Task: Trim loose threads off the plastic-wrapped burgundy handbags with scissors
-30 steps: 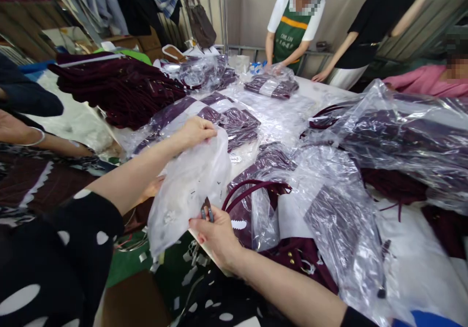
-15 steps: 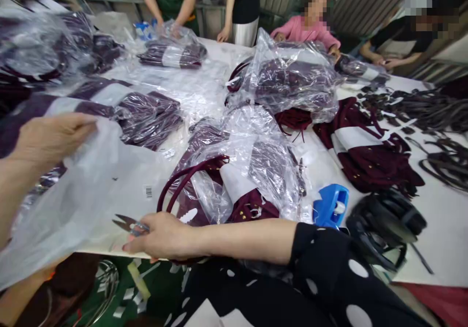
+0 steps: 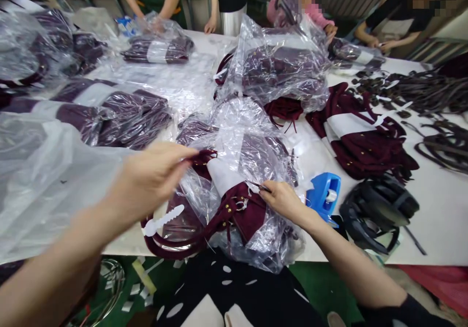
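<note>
A maroon bag (image 3: 239,200) with a white paper band and a looped handle lies half out of clear plastic in front of me. My left hand (image 3: 155,171) pinches a maroon strap (image 3: 204,157) at the bag's upper left. To the right, my right hand (image 3: 283,200) is closed around small scissors (image 3: 260,186), whose tips point left over the bag's band. A white toothed tag (image 3: 164,221) hangs by the handle. At the left, a translucent plastic sheet (image 3: 54,181) lies spread on the table.
Right of the bag are a blue tape dispenser (image 3: 323,195) and a black headset-like device (image 3: 380,215). More maroon bags (image 3: 365,132) lie behind them. Plastic-wrapped bundles (image 3: 131,112) fill the left and the back. Several people stand or sit across the table (image 3: 446,210).
My left hand has let go of the plastic sheet and moved right to the maroon strap. My right hand has carried the scissors right and up over the bag. The handle now lies lower.
</note>
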### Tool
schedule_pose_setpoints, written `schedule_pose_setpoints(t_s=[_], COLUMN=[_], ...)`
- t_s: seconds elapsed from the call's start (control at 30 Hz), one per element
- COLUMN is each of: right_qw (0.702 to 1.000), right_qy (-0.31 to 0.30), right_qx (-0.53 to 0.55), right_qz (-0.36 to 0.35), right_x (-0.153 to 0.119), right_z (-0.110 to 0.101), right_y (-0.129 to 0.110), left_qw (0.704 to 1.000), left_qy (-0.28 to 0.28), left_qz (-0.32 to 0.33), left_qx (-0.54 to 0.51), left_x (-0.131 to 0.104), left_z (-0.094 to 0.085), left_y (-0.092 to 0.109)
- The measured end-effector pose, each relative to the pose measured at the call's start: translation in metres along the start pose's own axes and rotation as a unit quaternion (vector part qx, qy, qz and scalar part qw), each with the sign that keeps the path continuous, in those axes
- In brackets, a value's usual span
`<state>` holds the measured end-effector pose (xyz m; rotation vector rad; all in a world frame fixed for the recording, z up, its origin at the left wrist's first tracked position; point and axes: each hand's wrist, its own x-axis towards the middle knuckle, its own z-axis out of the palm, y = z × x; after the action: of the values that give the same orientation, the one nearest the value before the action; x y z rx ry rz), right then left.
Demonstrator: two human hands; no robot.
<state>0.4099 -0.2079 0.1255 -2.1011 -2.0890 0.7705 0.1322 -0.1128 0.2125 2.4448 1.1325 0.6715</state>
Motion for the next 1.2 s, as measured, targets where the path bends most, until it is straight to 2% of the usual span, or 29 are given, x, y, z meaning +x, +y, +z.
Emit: schedule_pose_setpoints(t_s=[0.03, 0.07, 0.1, 0.17, 0.23, 0.3, 0.4, 0.47, 0.6, 0.73, 0.87, 0.97, 1.03, 1.13, 1.2], right_qw=[1.0, 1.0, 0.999, 0.997, 0.993, 0.989, 0.98, 0.975, 0.967, 0.957, 0.968, 0.978, 0.98, 0.973, 0.953], right_qy=[0.006, 0.019, 0.037, 0.069, 0.084, 0.103, 0.151, 0.18, 0.23, 0.214, 0.167, 0.097, 0.047, 0.005, -0.009], right_qx=[0.011, 0.016, 0.012, -0.017, -0.043, -0.041, -0.009, 0.017, 0.099, 0.194, 0.187, 0.183, 0.19, 0.232, 0.304], right_qz=[-0.002, 0.001, 0.009, 0.038, 0.069, 0.098, 0.133, 0.131, 0.051, -0.01, 0.005, 0.037, 0.033, 0.014, 0.001], right_x=[-0.001, -0.001, -0.001, 0.0, 0.001, 0.003, 0.002, 0.0, -0.004, -0.004, 0.002, 0.0, -0.005, -0.015, -0.021], right_z=[0.003, 0.007, 0.01, 0.015, 0.019, 0.022, 0.026, 0.029, 0.032, 0.025, 0.017, 0.013, 0.01, 0.006, 0.002], right_y=[0.002, 0.002, 0.003, 0.004, 0.009, 0.016, 0.028, 0.032, 0.029, 0.018, 0.01, 0.004, 0.001, -0.003, -0.003], left_qw=[0.996, 0.988, 0.979, 0.968, 0.962, 0.958, 0.955, 0.956, 0.964, 0.977, 0.991, 0.996, 0.998, 0.993, 0.983], left_qy=[-0.043, -0.086, -0.133, -0.194, -0.223, -0.228, -0.206, -0.161, -0.05, 0.017, 0.002, -0.021, -0.034, -0.063, -0.091], left_qz=[0.081, 0.128, 0.152, 0.154, 0.14, 0.141, 0.18, 0.213, 0.245, 0.212, 0.133, 0.077, 0.027, -0.038, -0.077], left_qx=[0.002, 0.007, 0.012, 0.042, 0.077, 0.1, 0.117, 0.124, 0.091, 0.036, 0.0, -0.034, -0.051, -0.089, -0.141], left_x=[0.004, 0.009, 0.013, 0.022, 0.028, 0.034, 0.036, 0.033, 0.018, 0.002, -0.005, -0.005, -0.004, -0.002, 0.0], left_z=[0.027, 0.056, 0.084, 0.131, 0.161, 0.175, 0.179, 0.179, 0.174, 0.163, 0.159, 0.162, 0.163, 0.162, 0.161], left_y=[0.012, 0.021, 0.027, 0.032, 0.03, 0.025, 0.018, 0.014, 0.009, 0.007, 0.008, 0.012, 0.016, 0.021, 0.022])
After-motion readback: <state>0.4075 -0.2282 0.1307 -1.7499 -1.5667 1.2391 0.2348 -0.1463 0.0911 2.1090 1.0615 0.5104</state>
